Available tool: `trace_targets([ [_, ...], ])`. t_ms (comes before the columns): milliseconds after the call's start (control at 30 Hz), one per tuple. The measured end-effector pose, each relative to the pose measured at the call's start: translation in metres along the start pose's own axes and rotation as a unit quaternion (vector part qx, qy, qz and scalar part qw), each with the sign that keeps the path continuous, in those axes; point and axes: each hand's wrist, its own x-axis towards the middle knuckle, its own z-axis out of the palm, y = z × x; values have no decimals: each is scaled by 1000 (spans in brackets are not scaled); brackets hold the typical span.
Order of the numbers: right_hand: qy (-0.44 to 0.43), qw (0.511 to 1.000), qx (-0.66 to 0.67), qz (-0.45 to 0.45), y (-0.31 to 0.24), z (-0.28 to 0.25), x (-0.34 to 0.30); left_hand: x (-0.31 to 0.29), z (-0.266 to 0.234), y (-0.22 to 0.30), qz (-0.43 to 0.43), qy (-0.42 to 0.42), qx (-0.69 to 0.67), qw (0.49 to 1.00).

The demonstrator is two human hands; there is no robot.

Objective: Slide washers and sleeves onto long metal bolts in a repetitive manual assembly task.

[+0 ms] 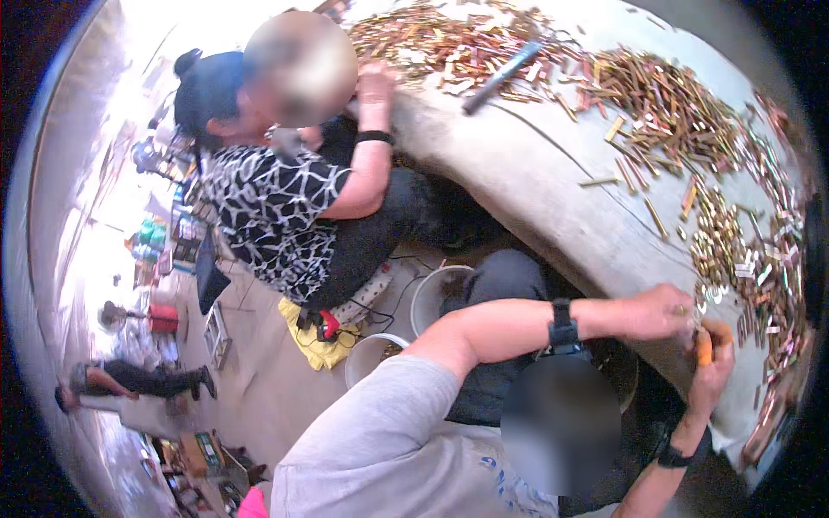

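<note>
My left hand (658, 311), with a black watch on its wrist, is closed at the table edge, fingertips pinched on something too small to make out. Right beside it is my right hand (713, 367), a dark band on its wrist. Its fingers are closed too, with an orange covering (704, 347) on one digit; what they grip is hidden. The fingertips of both hands nearly meet. Close beyond them lie small shiny metal pieces (715, 293) and a heap of brass-coloured pieces (712, 233) on the pale tabletop (553, 177).
Larger heaps of brass and coppery strips (665, 108) spread across the far table, near a dark blue tube (503, 78). A co-worker (276, 207) sits at my left. White buckets (367, 356), a power strip (371, 293) with cords and a yellow cloth (302, 344) are on the floor.
</note>
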Motion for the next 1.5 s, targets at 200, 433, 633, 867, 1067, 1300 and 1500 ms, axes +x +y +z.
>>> trace_targets([
  [200, -37, 996, -45, 62, 45, -41, 4, -4, -1, 32, 72, -40, 208, 975],
  [433, 73, 997, -10, -34, 34, 5, 3, -1, -4, 23, 86, 1, 126, 988],
  [633, -24, 984, -167, 58, 56, -45, 14, -5, -8, 28, 54, -21, 166, 984],
  [867, 67, 987, -119, -80, 23, 10, 7, -5, -9, 33, 69, -8, 156, 985],
  [1067, -54, 981, 24, 184, 25, -25, 2, -7, 0, 21, 164, -14, 198, 966],
  [1300, 2, 962, 250, 112, 22, 31, -1, -7, -17, 10, 137, -14, 390, 910],
  [1500, -50, 969, 242, -5, -23, 49, -11, 1, -24, 27, 164, 56, 423, 889],
])
